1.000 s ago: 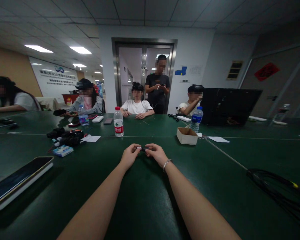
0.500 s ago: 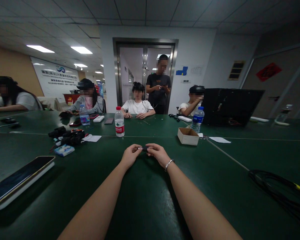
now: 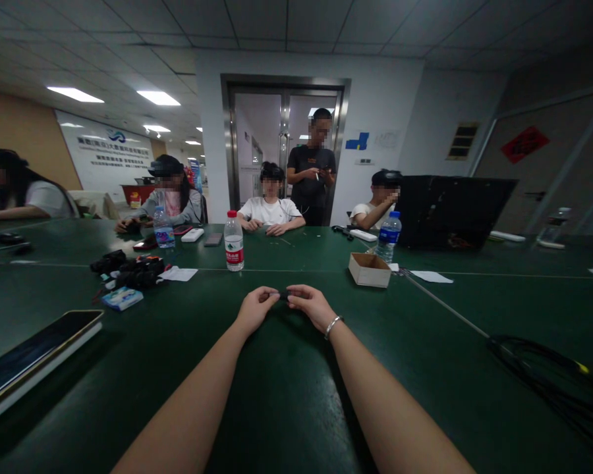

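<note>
My left hand [image 3: 255,308] and my right hand [image 3: 311,305] meet in the middle of the green table [image 3: 286,388], arms stretched forward. Both pinch a small dark object [image 3: 282,295] between their fingertips, left hand on its left end, right hand on its right end. The object is too small and dark to name. A bracelet [image 3: 331,324] sits on my right wrist. The hands rest on or just above the tabletop.
A water bottle [image 3: 234,241] stands beyond my hands, a small cardboard box [image 3: 369,269] and another bottle [image 3: 389,237] to the right. A phone [image 3: 29,359] lies at left, black gear [image 3: 131,270] behind it, cables [image 3: 548,375] at right, a laptop [image 3: 452,210] at back. Several people sit across.
My hands stay together on the small object with only slight finger shifts. The view has wobbled a little.
</note>
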Demonstrator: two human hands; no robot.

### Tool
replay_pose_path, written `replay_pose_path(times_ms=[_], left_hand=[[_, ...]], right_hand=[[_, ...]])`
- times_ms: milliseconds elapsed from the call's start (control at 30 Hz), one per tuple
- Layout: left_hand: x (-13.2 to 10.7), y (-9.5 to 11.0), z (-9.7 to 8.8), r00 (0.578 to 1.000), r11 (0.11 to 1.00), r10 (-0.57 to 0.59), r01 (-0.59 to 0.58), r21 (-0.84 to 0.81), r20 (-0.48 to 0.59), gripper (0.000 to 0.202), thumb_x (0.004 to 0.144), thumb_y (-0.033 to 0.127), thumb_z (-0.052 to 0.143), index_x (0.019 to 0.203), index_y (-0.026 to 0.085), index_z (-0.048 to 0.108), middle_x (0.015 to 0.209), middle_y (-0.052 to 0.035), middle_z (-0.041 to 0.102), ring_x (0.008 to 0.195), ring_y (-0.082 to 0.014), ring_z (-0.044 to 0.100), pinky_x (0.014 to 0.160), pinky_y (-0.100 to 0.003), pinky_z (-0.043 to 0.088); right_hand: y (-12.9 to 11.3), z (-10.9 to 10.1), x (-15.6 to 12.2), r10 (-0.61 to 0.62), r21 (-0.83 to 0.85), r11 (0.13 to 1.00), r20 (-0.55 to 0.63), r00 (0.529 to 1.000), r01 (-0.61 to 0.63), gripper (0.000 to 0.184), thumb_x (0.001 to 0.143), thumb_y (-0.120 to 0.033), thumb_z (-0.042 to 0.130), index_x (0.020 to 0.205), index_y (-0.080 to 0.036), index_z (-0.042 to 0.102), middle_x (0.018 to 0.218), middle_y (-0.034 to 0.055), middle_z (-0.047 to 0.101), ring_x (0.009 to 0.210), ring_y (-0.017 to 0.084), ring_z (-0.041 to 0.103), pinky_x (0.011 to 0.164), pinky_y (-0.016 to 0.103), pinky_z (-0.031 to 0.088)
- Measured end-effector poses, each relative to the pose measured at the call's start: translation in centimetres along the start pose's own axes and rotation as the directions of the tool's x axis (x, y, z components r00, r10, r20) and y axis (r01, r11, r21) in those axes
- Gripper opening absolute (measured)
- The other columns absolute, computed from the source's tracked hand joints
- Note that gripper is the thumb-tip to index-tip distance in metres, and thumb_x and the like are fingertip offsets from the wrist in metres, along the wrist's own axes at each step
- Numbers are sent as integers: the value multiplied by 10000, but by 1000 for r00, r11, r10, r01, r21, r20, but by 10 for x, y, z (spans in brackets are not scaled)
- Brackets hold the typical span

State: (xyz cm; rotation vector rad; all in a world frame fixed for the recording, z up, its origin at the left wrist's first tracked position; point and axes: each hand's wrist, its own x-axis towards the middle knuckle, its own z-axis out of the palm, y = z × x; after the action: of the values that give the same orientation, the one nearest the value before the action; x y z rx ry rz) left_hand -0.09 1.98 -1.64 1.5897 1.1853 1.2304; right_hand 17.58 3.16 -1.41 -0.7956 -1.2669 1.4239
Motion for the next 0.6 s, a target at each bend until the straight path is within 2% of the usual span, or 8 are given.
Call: replay_pose_path(times_ms=[200, 600], left_hand=[[-2, 6, 0, 1000, 1000, -12, 12, 13, -2, 353, 712, 427, 594, 924, 144, 617, 819, -64, 632, 757, -181, 572, 631, -268, 441], [2, 1, 2, 998, 998, -57, 57, -2, -7, 413, 706, 502, 566, 870, 127, 618, 732, -54, 617, 665, -159, 550, 587, -259, 420]], right_hand=[[0, -1, -1, 6, -14, 1000, -1, 1000, -6, 422, 510, -202, 798, 901, -144, 649, 832, 26, 587, 676, 128, 593, 694, 277, 489], [3, -4, 1, -12, -63, 998, 10, 1000, 12, 419, 525, -174, 781, 922, -162, 649, 884, 39, 602, 756, 146, 589, 739, 292, 478]])
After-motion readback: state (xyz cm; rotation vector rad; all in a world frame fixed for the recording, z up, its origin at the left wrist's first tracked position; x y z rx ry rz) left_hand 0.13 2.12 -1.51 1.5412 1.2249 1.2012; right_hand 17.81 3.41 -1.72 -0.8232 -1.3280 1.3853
